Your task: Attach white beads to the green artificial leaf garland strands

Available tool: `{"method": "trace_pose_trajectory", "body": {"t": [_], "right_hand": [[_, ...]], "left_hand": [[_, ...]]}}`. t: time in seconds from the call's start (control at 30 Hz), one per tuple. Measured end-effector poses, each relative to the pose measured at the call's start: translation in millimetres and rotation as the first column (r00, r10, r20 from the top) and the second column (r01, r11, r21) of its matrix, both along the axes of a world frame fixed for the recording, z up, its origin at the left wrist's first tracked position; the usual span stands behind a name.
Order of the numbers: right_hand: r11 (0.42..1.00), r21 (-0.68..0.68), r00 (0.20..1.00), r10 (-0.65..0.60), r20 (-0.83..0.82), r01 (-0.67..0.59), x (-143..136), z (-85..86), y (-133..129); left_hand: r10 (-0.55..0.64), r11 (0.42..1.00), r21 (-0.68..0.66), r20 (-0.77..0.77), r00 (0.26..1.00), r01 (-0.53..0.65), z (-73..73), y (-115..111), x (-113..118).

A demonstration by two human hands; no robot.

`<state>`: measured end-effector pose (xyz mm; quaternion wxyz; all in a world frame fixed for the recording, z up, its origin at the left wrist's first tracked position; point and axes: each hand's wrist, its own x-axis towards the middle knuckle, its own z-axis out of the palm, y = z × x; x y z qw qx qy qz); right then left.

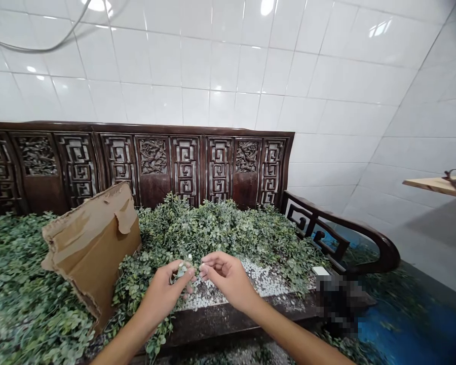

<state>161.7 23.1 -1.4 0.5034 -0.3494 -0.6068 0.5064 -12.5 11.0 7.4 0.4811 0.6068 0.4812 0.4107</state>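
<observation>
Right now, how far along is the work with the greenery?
Probably partway. Possibly done: some of the green sprigs heaped on the bench, though I cannot tell which. In hand: a small sprig in the left hand, the right hand close beside it. Apparently left: more sprigs, with loose white pieces scattered nearby.

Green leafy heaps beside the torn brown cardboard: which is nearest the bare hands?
The green leafy heap right of the torn brown cardboard, close behind the left hand and right hand; the other heap lies left of the cardboard.

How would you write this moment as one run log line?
left hand: holds small sprig | right hand: fingertips close beside it | bench: greenery heaped, white pieces scattered | cardboard: upright amid greenery
</observation>
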Motion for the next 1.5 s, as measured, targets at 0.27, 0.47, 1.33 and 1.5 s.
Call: {"method": "trace_pose_trajectory", "body": {"t": [0.27,0.47,1.33,1.5], "right_hand": [[0.999,0.041,0.999,-0.012,0.041,0.01,-3,5.4,-4],[1.0,0.013,1.0,0.018,-0.006,-0.018,-8,3.0,-5],[0.999,-0.029,0.997,0.037,-0.06,-0.039,-15,3.3,-10],[0.999,-0.025,0.998,0.027,-0.063,-0.029,-16,5.4,-12]], "left_hand": [[0.055,0.982,0.184,-0.133,0.99,-0.029,1.6,-6,2],[0.064,0.979,0.203,-0.164,0.984,-0.03,7.5,-8,1],[0.117,0.992,0.055,-0.043,0.992,-0.115,1.9,-11,3],[0.108,0.993,0.036,0.008,0.994,-0.109,7.2,-12,6]]}}
